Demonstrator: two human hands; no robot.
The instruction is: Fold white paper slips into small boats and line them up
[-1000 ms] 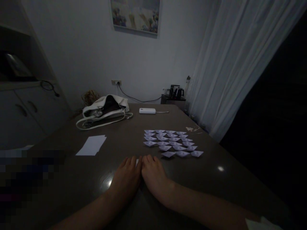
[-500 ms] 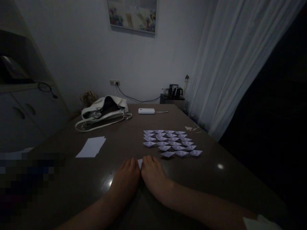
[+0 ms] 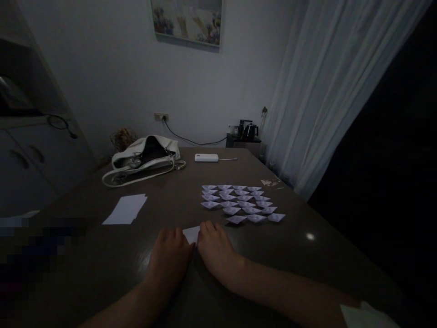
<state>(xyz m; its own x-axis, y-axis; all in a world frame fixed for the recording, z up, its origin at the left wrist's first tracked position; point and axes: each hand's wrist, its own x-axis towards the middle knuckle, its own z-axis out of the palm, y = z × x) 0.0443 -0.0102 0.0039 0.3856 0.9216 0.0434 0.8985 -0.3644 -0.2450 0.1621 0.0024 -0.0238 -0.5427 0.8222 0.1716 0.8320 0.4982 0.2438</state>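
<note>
Both my hands rest palm-down on a dark table point(image 3: 307, 269), side by side. Between them lies a small white paper piece point(image 3: 191, 234). My left hand point(image 3: 168, 259) presses on the paper's left part, and my right hand point(image 3: 215, 248) presses on its right edge, fingers flat and close together. Just beyond my right hand, several small folded paper boats point(image 3: 239, 203) lie in rows on the table. A stack of white paper sheets point(image 3: 125, 209) lies to the left of my hands.
A white handbag point(image 3: 145, 158) lies at the table's far left, with a white power bank point(image 3: 206, 157) and its cable beside it. A kettle point(image 3: 246, 130) stands on a side table by the white curtain point(image 3: 324, 100). Cabinets stand at the left.
My left hand has slid left and back, uncovering more of the white paper piece between my hands. The camera has shifted slightly.
</note>
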